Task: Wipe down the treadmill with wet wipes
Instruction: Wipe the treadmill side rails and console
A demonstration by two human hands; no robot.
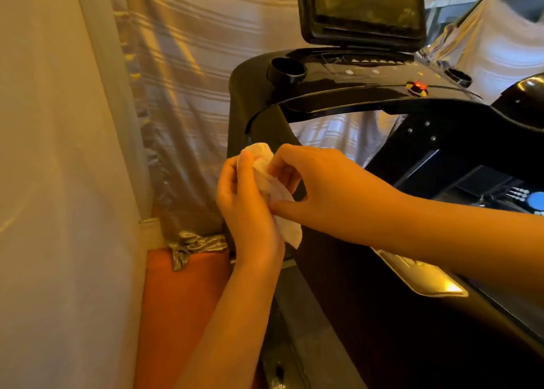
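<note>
Mid-frame, left hand (247, 209) and right hand (318, 188) both pinch a wipe (272, 188) beside the treadmill (338, 94).

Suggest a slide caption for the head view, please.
Left hand and right hand grip a white wet wipe in front of the black treadmill.

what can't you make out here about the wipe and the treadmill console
Head view:
wet wipe: mostly covered by the left hand and right hand; its fold is unclear.
screen: top cut off by the upper frame edge.
console markings: too small and blurred to read.
</note>
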